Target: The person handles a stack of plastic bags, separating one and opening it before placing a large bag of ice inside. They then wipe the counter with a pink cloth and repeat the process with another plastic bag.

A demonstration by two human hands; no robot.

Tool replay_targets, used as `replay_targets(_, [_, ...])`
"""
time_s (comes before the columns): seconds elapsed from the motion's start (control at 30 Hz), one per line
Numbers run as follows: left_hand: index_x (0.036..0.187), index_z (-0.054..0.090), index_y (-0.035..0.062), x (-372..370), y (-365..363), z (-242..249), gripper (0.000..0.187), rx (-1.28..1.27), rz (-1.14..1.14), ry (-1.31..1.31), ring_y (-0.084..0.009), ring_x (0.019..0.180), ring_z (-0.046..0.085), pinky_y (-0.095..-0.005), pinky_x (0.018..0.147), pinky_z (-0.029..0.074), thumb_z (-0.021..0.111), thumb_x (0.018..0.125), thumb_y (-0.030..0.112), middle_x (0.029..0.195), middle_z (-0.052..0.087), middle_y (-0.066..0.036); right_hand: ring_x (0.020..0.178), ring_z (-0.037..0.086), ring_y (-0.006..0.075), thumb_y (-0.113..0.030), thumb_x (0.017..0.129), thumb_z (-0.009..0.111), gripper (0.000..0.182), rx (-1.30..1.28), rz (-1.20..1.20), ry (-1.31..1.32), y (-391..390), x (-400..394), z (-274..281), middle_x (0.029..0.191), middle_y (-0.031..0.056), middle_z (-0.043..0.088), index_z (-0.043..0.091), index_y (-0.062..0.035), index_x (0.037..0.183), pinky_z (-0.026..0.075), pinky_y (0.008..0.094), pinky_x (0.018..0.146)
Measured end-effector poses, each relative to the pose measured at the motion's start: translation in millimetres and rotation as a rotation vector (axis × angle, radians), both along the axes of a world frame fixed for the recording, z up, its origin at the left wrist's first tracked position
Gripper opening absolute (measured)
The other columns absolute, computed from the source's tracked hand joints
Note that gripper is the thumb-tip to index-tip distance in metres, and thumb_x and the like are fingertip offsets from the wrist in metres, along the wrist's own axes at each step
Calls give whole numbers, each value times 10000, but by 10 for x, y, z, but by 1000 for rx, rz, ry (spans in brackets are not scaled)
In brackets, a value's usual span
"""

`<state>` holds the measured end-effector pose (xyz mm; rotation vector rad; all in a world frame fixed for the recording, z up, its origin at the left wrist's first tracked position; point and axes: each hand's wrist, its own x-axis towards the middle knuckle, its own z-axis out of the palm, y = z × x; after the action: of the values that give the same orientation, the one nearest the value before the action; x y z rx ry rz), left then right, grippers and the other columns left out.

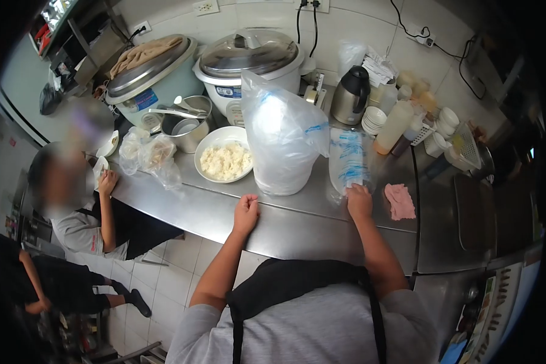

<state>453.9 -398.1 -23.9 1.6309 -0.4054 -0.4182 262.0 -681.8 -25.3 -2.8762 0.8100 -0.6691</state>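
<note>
The left hand (246, 213) rests near the near edge of the shiny metal surface (291, 233), its grip curled together, with nothing visible inside. The right hand (359, 200) reaches onto the near end of a flat stack of clear plastic bags with blue print (349, 159), its fingers touching it; whether the grip is clamped on the plastic I cannot tell. That stack lies to the right of a bulky, translucent white plastic bag (282, 148), which stands upright between the two hands, on their far side. Left of the bulky bag is a round white bowl (211, 143) of crumbly white food (224, 162). A crumpled pink cloth (400, 202) lies right of the right hand. Beyond the stack stands a steel jug with a black handle (349, 100). At the left, a seated co-worker (91, 227) has a hand on the surface.
</note>
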Motion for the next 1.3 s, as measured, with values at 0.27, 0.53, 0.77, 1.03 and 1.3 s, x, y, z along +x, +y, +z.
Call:
replay_targets(0.27, [834, 534, 28, -91, -2, 6, 123, 158, 111, -215, -202, 666, 538, -293, 625, 431, 477, 776, 121, 719, 561, -118, 753, 488, 322, -49, 655, 515, 50, -28, 28, -97, -233, -123, 42, 737, 133, 507, 517, -53, 704, 403, 411, 639])
replay_targets(0.53, [847, 522, 17, -181, 25, 30, 138, 121, 142, -273, -168, 665, 525, -272, 619, 427, 500, 776, 134, 739, 562, -91, 796, 513, 325, -83, 646, 540, 109, 128, 76, 31, -60, -33, 382, 795, 141, 549, 583, -68, 745, 402, 415, 690])
replay_targets(0.77, [855, 525, 22, -484, -196, 20, 134, 8, -13, -303, -171, 714, 521, -282, 646, 425, 496, 776, 127, 765, 544, -100, 761, 524, 316, -101, 633, 579, 115, -23, 62, 111, 46, 57, 593, 757, 133, 543, 553, -49, 731, 413, 407, 665])
replay_targets(1.03, [1076, 415, 23, -1253, -1031, 452, 450, 8, -443, -786, -303, 875, 491, -341, 759, 406, 593, 667, 84, 990, 473, -154, 748, 515, 303, -100, 638, 549, 119, 56, 304, 137, 482, -98, 931, 738, 121, 520, 552, -68, 752, 394, 400, 655])
replay_targets(1.3, [907, 511, 29, -1104, -1108, 334, 252, 152, -440, -513, -280, 784, 528, -337, 681, 429, 595, 691, 130, 828, 535, -133, 871, 523, 296, -174, 660, 597, 442, 553, 467, 85, 788, -350, 973, 889, 159, 542, 441, -65, 1059, 384, 413, 765])
